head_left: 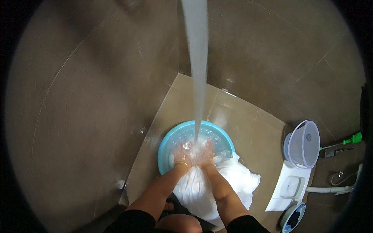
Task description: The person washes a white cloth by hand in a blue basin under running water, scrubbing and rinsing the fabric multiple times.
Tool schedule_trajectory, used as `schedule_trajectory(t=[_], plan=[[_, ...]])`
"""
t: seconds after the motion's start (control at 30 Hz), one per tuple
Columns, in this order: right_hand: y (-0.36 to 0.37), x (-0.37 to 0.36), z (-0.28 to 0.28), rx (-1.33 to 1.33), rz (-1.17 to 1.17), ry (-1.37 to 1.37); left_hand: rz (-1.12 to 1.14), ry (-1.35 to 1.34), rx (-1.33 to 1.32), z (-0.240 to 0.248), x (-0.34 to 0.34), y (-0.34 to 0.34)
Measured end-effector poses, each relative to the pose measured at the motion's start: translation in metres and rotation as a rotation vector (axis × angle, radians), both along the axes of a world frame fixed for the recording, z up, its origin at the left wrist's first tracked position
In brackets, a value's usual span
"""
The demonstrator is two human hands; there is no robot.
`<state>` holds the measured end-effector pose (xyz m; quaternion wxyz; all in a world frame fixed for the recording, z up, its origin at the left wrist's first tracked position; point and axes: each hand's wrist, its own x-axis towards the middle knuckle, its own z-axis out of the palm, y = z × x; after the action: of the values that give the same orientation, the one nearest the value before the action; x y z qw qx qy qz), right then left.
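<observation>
A round light-blue basin point(162, 145) holds water on the tiled floor. A thick stream of water point(199, 77) falls into it from above and splashes over both hands. My left hand point(182, 151), with a gold bangle at the wrist, is in the basin, left of the stream. Close beside it, my right hand point(206, 150) is in the basin too. A large white cloth point(237, 176) drapes over the basin's near rim and spreads to the right and toward me, with part of it at my hands. Splashing water hides my fingers and their grip.
At the right stand a pale lilac bucket point(304, 145), a white squat toilet point(290, 187) and a small tub point(293, 217) with dark contents. A green-handled brush point(352, 138) and a white pipe point(326, 190) are near the wall. Brown walls point(97, 97) meet behind the basin.
</observation>
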<state>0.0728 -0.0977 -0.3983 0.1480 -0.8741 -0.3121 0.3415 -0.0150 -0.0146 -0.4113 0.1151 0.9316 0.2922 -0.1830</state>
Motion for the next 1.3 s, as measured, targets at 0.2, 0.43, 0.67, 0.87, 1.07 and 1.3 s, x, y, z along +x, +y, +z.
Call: schedule_trajectory(t=[0.2,0.43,0.67,0.87,1.07,1.3], plan=[[-0.003,0.001,-0.044,0.041,-0.046,-0.347,0.053,-0.193,0.069,-0.034,-0.004,0.009],[-0.028,0.003,-0.031,1.051,-0.912,0.686,0.327,-0.296,-0.471,-0.019,-0.032,0.018],[-0.046,0.013,0.006,1.297,-0.810,1.695,-0.260,-1.015,-0.516,0.181,-0.009,-0.090],[-0.067,0.025,0.122,1.565,-0.495,1.729,-0.556,-0.799,-0.607,0.197,0.002,-0.179],[-0.086,-0.001,0.092,1.558,-0.831,1.495,-0.236,-1.105,-0.448,0.169,0.041,-0.163],[-0.048,-0.045,0.112,1.033,-1.178,0.944,0.136,-1.055,-0.346,0.103,0.047,-0.015]])
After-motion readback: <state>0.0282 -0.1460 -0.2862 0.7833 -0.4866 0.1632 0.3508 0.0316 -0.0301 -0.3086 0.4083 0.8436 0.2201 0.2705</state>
